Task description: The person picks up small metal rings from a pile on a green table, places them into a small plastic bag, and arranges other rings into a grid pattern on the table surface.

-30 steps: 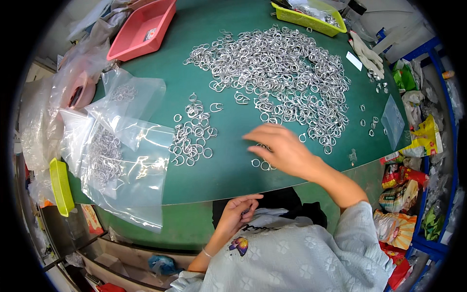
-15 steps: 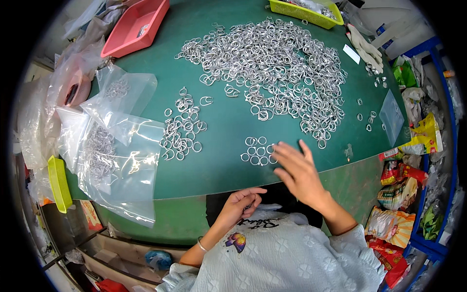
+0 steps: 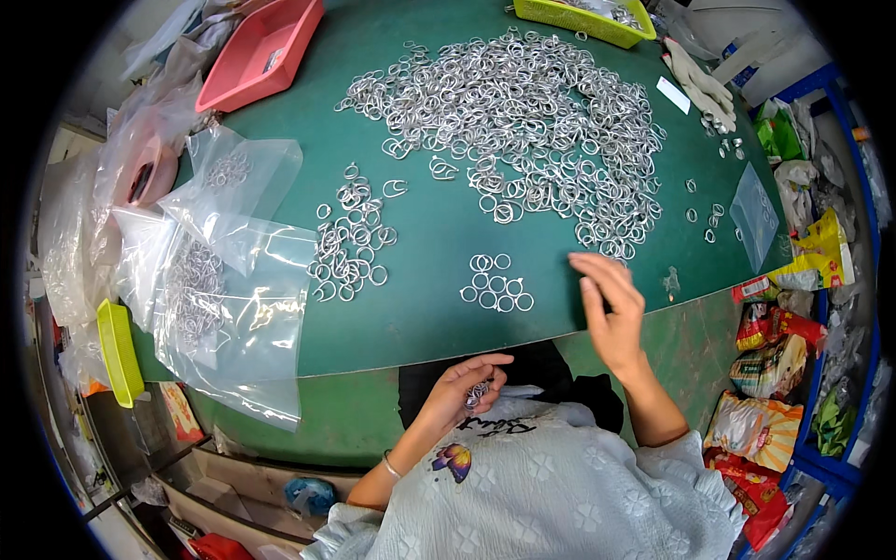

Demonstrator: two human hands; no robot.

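Silvery metal rings [image 3: 493, 291], probably light and stiff

Flat in front of the ring heap [image 3: 525, 110], likely slick: pinch outer rims. Left hand [image 3: 458, 381] curls around several; right hand [image 3: 616, 313], fingers apart, is just before the heap.

The green bench [image 3: 420, 322] carries a broad heap of silvery metal rings [image 3: 523, 117], a smaller ring pile [image 3: 355, 241], a flat ring cluster [image 3: 497, 283], clear plastic bags [image 3: 257, 313], a pink tray [image 3: 266, 58], a yellow-green basket [image 3: 597, 22] and a pale glove [image 3: 698, 82].
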